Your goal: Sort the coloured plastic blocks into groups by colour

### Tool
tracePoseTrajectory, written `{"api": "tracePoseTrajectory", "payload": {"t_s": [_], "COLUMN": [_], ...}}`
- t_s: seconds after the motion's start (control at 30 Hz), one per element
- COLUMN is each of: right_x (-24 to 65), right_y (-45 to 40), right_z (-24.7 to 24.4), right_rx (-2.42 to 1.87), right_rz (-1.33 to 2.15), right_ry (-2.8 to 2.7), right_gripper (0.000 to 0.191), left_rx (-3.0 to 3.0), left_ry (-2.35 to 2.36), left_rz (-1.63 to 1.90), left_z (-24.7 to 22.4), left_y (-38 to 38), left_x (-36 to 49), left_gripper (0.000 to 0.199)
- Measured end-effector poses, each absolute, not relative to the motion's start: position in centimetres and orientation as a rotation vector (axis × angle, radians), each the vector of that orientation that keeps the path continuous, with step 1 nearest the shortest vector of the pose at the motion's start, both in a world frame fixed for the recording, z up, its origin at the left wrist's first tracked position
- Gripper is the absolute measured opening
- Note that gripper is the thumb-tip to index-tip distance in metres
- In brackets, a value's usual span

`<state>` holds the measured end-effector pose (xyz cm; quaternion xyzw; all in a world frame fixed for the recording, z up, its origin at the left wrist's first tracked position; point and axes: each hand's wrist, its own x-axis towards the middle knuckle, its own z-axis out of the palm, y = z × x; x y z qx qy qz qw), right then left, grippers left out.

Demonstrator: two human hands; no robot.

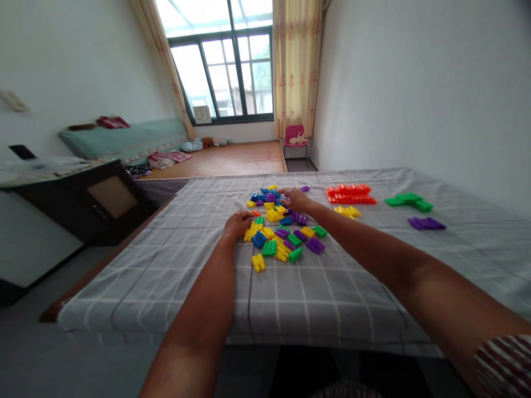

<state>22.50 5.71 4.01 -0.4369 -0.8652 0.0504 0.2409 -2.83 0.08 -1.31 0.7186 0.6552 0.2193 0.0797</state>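
Note:
A loose pile of plastic blocks in yellow, green, blue and purple lies mid-table. At its left edge is my left hand (239, 223), fingers bent over a small orange block (256, 213) and beside yellow blocks (248, 234); whether it grips one is unclear. My right hand (295, 199) reaches over the far side of the pile, fingers apart, near blue blocks (265, 194) and above purple blocks (299, 219). A yellow block (258, 262) lies at the near edge of the pile.
To the right on the checked cloth (352, 287) stand a stack of orange blocks (350, 194), a yellow group (347, 211), green blocks (409, 201) and purple blocks (426, 223). A dark cabinet (83, 204) is at the left, a pink chair (295, 132) farther back.

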Motion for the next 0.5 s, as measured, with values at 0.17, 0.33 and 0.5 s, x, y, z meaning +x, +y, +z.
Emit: {"api": "tracePoseTrajectory", "payload": {"t_s": [0.17, 0.33, 0.5], "right_x": [18.4, 17.5, 20.4], "right_y": [9.3, 9.6, 7.6], "right_z": [1.5, 0.5, 2.6], "right_rx": [-1.335, -1.212, -1.139], "right_rz": [0.105, 0.133, 0.080], "right_ry": [-2.381, -2.475, -2.270], "right_gripper": [0.047, 0.038, 0.032], "left_rx": [2.109, 2.100, 2.137], "left_ry": [1.973, 1.985, 1.974], "left_rz": [0.664, 0.662, 0.649], "left_z": [-1.1, -0.8, -0.8], "left_y": [-0.3, -0.5, -0.3], "left_x": [-2.7, -2.4, -2.6], "left_gripper": [0.032, 0.033, 0.032]}}
